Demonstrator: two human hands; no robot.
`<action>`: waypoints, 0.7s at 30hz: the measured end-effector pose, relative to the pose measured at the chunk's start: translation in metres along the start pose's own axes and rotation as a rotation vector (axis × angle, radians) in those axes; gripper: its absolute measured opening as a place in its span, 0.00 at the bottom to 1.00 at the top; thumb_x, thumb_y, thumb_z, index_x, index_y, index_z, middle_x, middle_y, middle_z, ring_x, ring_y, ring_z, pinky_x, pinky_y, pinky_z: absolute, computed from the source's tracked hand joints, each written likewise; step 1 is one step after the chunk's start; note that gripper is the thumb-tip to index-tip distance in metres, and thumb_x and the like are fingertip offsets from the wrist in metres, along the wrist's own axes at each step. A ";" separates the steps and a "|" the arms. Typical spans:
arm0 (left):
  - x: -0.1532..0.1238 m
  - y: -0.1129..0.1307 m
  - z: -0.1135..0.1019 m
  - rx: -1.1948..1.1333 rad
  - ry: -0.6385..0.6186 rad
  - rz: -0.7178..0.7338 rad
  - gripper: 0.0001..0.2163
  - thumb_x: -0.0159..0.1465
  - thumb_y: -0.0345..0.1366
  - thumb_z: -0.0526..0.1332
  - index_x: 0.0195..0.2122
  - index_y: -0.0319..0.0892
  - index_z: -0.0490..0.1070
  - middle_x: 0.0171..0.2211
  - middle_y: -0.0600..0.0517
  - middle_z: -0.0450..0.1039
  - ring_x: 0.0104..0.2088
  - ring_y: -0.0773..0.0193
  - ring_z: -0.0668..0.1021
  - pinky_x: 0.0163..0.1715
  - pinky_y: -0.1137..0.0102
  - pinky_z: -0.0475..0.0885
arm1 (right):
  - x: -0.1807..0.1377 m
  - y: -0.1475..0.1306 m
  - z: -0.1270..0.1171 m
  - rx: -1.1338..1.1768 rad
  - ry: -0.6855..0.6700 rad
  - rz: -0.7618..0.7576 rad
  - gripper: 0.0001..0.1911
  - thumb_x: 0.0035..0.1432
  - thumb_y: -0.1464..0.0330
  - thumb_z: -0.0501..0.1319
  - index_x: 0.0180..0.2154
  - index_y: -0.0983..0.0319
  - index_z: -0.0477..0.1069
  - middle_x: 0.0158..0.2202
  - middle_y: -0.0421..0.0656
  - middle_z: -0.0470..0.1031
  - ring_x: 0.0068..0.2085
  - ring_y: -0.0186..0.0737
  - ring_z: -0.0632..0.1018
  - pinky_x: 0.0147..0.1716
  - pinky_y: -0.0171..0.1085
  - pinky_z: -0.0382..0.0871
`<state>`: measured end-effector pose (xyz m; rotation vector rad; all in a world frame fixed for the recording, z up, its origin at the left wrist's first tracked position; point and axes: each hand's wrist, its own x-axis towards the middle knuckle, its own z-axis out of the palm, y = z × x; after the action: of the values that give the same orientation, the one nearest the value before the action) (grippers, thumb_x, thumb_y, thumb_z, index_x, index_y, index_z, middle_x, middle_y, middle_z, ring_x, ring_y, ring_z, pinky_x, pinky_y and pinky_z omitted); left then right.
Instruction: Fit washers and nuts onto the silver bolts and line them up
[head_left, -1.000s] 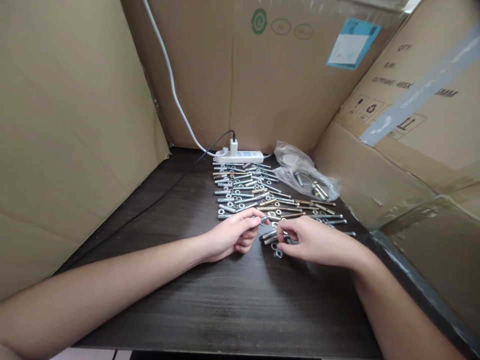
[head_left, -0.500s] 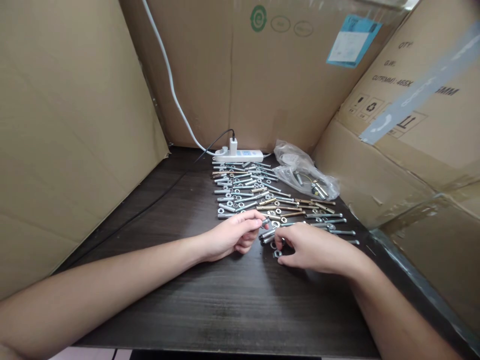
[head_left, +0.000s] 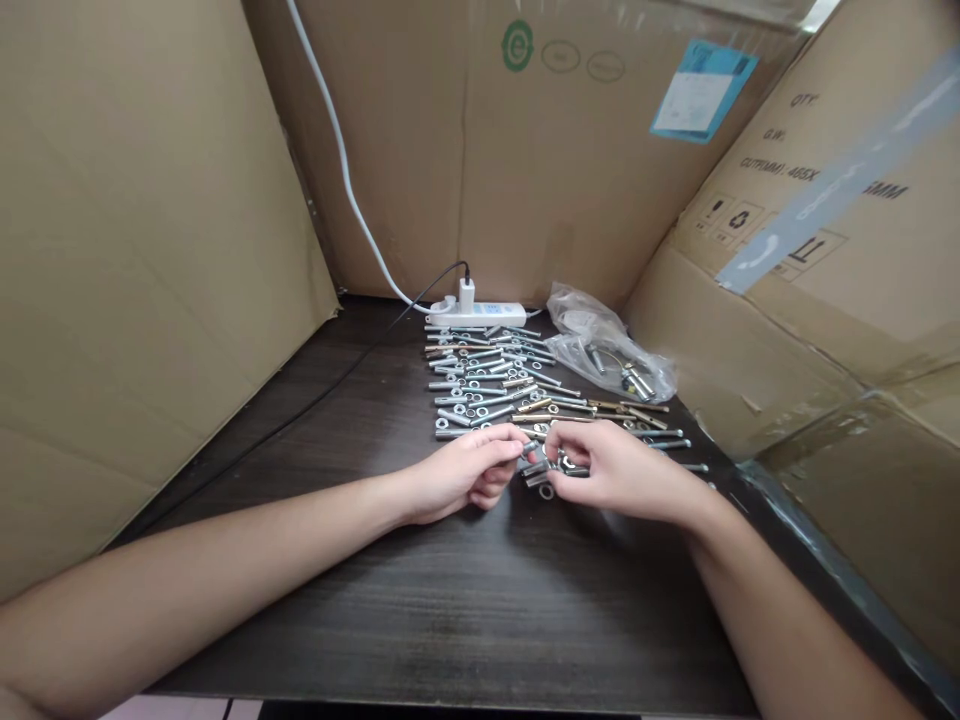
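Observation:
My left hand (head_left: 487, 465) pinches a small grey metal cylinder (head_left: 529, 448) between thumb and forefinger, its other fingers curled in. Just to the right, my right hand (head_left: 600, 465) is closed at the fingertips on a hex nut (head_left: 555, 464), largely covered by the fingers. The two sets of fingertips are close together but apart. Below them on the table lie metal sleeves (head_left: 534, 468) and a flat washer (head_left: 546, 491). Beyond the hands, rows of bolts, sleeves, nuts and washers (head_left: 487, 390) are spread out, silver and some brass-coloured.
Behind the hardware stand a white power strip (head_left: 487, 315) with a plugged-in charger (head_left: 466, 292) and a clear plastic bag (head_left: 600, 340) holding metal parts. A black cable (head_left: 315, 400) crosses the dark table (head_left: 420, 610) on the left. Cardboard walls (head_left: 487, 180) enclose three sides.
The right hand has picked the nut up off the table and moved it up and slightly away, nearer the left fingertips. My left hand stays almost where it was.

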<state>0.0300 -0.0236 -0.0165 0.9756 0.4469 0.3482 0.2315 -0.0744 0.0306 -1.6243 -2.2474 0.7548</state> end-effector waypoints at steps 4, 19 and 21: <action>0.001 0.000 0.000 -0.013 0.000 -0.002 0.07 0.65 0.40 0.56 0.37 0.41 0.61 0.21 0.61 0.46 0.19 0.76 0.49 0.18 0.79 0.46 | 0.007 0.006 0.005 0.205 0.108 -0.016 0.05 0.50 0.69 0.59 0.32 0.61 0.64 0.20 0.32 0.53 0.23 0.29 0.57 0.23 0.31 0.50; 0.001 0.003 0.004 0.049 -0.039 -0.030 0.11 0.64 0.43 0.57 0.36 0.40 0.61 0.20 0.61 0.46 0.18 0.76 0.49 0.18 0.78 0.44 | 0.023 -0.015 0.032 1.604 0.439 0.232 0.07 0.56 0.63 0.53 0.30 0.60 0.61 0.29 0.43 0.68 0.40 0.44 0.75 0.36 0.40 0.72; 0.002 0.003 0.005 0.064 -0.021 -0.033 0.11 0.64 0.44 0.56 0.37 0.40 0.61 0.21 0.61 0.46 0.18 0.76 0.49 0.18 0.79 0.44 | 0.022 -0.020 0.035 1.641 0.444 0.227 0.07 0.55 0.63 0.55 0.29 0.60 0.62 0.32 0.44 0.71 0.43 0.45 0.76 0.38 0.41 0.72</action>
<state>0.0335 -0.0245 -0.0118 1.0319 0.4566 0.2949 0.1912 -0.0671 0.0109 -0.9168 -0.5450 1.4606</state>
